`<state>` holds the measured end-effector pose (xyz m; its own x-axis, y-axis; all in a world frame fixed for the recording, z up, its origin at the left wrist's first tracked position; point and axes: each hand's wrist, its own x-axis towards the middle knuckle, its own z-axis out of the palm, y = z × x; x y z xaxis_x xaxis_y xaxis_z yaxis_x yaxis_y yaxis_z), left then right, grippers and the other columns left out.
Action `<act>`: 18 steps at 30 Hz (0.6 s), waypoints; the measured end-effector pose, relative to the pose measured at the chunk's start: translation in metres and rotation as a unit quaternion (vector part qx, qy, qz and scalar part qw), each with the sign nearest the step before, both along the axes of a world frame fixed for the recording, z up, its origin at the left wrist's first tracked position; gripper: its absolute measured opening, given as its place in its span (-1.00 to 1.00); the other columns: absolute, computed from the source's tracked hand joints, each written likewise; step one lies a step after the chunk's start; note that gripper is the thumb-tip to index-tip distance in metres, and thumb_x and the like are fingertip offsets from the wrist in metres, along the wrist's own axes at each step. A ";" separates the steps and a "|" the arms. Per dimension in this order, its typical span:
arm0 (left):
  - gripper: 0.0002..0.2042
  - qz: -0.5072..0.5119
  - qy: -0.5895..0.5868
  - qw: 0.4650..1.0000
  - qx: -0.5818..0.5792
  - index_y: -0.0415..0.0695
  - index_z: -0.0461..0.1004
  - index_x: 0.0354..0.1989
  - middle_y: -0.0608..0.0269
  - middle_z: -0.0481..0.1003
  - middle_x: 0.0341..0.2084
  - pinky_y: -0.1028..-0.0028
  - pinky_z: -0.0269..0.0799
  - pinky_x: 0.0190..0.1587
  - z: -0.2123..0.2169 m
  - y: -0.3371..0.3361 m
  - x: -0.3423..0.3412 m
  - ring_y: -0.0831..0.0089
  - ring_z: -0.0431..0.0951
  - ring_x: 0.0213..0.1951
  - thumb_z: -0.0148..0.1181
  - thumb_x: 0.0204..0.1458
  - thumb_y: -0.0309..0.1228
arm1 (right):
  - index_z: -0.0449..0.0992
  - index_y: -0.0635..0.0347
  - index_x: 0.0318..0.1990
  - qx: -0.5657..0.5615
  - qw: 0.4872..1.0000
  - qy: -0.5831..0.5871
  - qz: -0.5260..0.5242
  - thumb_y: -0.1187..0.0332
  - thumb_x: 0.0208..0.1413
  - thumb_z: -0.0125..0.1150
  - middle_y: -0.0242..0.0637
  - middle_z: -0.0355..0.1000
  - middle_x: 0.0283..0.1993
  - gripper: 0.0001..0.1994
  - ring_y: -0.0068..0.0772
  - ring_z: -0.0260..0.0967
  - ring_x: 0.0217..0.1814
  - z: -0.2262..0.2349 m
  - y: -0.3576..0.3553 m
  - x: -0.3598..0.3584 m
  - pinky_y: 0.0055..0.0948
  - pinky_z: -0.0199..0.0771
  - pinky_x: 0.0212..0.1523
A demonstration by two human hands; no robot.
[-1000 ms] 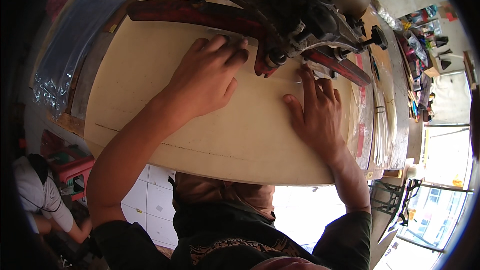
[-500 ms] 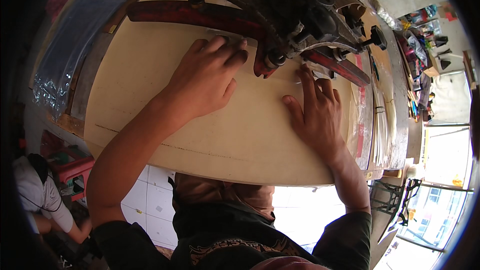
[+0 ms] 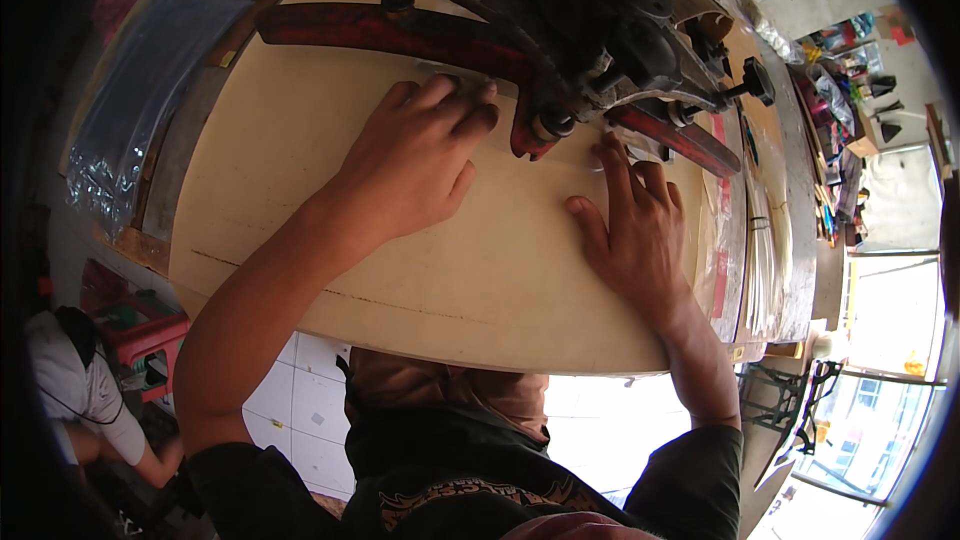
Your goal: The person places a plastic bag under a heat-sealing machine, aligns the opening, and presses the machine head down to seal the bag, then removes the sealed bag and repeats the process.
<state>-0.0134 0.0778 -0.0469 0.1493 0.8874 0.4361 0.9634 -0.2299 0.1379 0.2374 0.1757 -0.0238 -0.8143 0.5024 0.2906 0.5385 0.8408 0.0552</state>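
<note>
A dark metal machine with long red bars stands over a cream-coloured board at the far side. Just under the left bar, my left hand lies on the board with fingers bent and thumb apart. Its fingertips press near the edge of a thin clear plastic sheet, mostly hidden by the hand and bar. My right hand rests flat, fingers stretched forward and thumb spread. Its fingertips reach clear plastic below the shorter right-hand red bar. Neither hand visibly grips anything.
Clear plastic sheets lie along the left side. Bundled pale strips lie to the right, near a cluttered shelf. At lower left another person sits by a red plastic stool. A black knob juts from the machine.
Both hands stay almost where they were. The machine and bars appear very slightly shifted in the picture; nothing is taken hold of or let go.
</note>
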 end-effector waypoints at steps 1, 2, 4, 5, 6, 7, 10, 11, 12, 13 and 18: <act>-0.54 0.000 0.001 1.000 0.000 -0.24 0.41 0.10 0.16 0.42 0.17 0.17 0.36 0.08 0.000 0.000 0.000 0.16 0.40 0.05 0.11 -0.08 -0.53 | 0.34 0.35 0.14 0.000 1.000 0.002 0.002 -0.01 0.22 0.12 0.03 0.40 0.23 -0.43 -0.04 0.40 -0.01 0.000 0.000 0.000 -0.16 0.35 -0.13; -0.53 0.000 0.003 1.000 -0.001 -0.24 0.41 0.10 0.16 0.42 0.17 0.17 0.36 0.08 0.000 0.000 0.000 0.16 0.40 0.05 0.11 -0.08 -0.53 | 0.34 0.35 0.14 -0.001 1.000 0.004 0.003 -0.01 0.22 0.12 0.04 0.40 0.23 -0.43 -0.03 0.40 -0.01 -0.001 0.000 0.000 -0.15 0.35 -0.13; -0.53 0.000 0.004 1.000 -0.003 -0.24 0.40 0.11 0.16 0.42 0.17 0.18 0.36 0.08 0.000 0.000 0.000 0.16 0.40 0.05 0.11 -0.08 -0.53 | 0.34 0.36 0.14 0.000 1.000 0.005 0.005 0.00 0.22 0.12 0.04 0.40 0.23 -0.43 -0.03 0.40 -0.02 -0.001 0.001 0.000 -0.15 0.35 -0.13; -0.53 0.001 0.005 1.000 -0.004 -0.24 0.40 0.11 0.15 0.42 0.17 0.18 0.36 0.08 0.000 0.000 0.000 0.16 0.40 0.05 0.11 -0.08 -0.53 | 0.34 0.36 0.14 0.001 1.000 0.005 0.005 0.00 0.22 0.13 0.04 0.40 0.23 -0.43 -0.02 0.40 -0.02 -0.002 0.001 0.000 -0.15 0.35 -0.13; -0.52 0.001 0.005 1.000 -0.006 -0.24 0.40 0.12 0.15 0.42 0.17 0.18 0.36 0.08 0.001 0.000 0.000 0.16 0.40 0.05 0.11 -0.08 -0.53 | 0.34 0.36 0.13 0.003 1.000 0.005 0.005 0.00 0.22 0.13 0.04 0.40 0.23 -0.43 -0.02 0.40 -0.03 -0.002 0.001 0.001 -0.15 0.35 -0.13; -0.52 0.001 0.006 1.000 -0.006 -0.24 0.40 0.12 0.15 0.42 0.17 0.18 0.36 0.08 0.001 0.000 0.000 0.16 0.40 0.05 0.11 -0.08 -0.53 | 0.34 0.36 0.14 0.000 1.000 0.004 0.004 0.01 0.21 0.14 0.04 0.40 0.23 -0.43 -0.02 0.40 -0.02 -0.001 0.001 0.001 -0.15 0.35 -0.13; -0.51 0.000 0.004 1.000 -0.011 -0.24 0.40 0.13 0.15 0.42 0.16 0.18 0.36 0.09 0.001 0.002 -0.001 0.16 0.40 0.05 0.11 -0.08 -0.53 | 0.34 0.37 0.15 -0.008 1.000 0.007 0.000 0.01 0.21 0.14 0.04 0.40 0.23 -0.42 -0.02 0.39 -0.01 0.000 0.001 0.001 -0.14 0.35 -0.11; -0.51 0.000 0.000 1.000 -0.015 -0.24 0.40 0.13 0.15 0.42 0.16 0.18 0.36 0.09 0.002 0.001 0.000 0.15 0.40 0.06 0.11 -0.08 -0.53 | 0.33 0.37 0.16 -0.010 1.000 0.011 -0.001 0.02 0.21 0.14 0.04 0.40 0.23 -0.42 -0.01 0.39 -0.01 -0.001 0.001 0.001 -0.14 0.35 -0.10; -0.51 0.000 -0.004 1.000 -0.020 -0.24 0.40 0.13 0.15 0.42 0.16 0.18 0.36 0.09 0.003 0.001 0.000 0.15 0.40 0.06 0.11 -0.08 -0.53 | 0.33 0.38 0.18 -0.011 1.000 0.016 -0.001 0.03 0.21 0.14 0.03 0.40 0.24 -0.41 0.00 0.39 -0.01 -0.002 0.001 0.001 -0.13 0.35 -0.09; -0.55 -0.002 -0.005 1.000 -0.003 -0.26 0.43 0.09 0.15 0.46 0.10 0.21 0.36 0.05 0.003 0.001 0.000 0.19 0.41 0.02 0.13 -0.08 -0.51 | 0.33 0.36 0.19 -0.013 1.000 0.023 0.000 0.04 0.21 0.14 0.02 0.39 0.25 -0.42 0.01 0.38 -0.01 -0.003 0.002 0.002 -0.12 0.35 -0.07; -0.61 -0.008 0.006 0.999 0.051 -0.29 0.49 0.01 0.16 0.55 -0.04 0.25 0.36 -0.02 0.000 -0.001 -0.001 0.27 0.43 -0.04 0.15 -0.06 -0.47 | 0.34 0.25 0.24 -0.040 0.999 0.021 0.008 0.07 0.21 0.14 -0.06 0.35 0.31 -0.44 0.06 0.36 0.01 -0.001 0.007 0.007 -0.09 0.32 0.02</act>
<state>-0.0140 0.0765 -0.0469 0.1690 0.8359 0.5222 0.9610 -0.2574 0.1009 0.2448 0.1831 -0.0244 -0.8109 0.5122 0.2832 0.5249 0.8504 -0.0351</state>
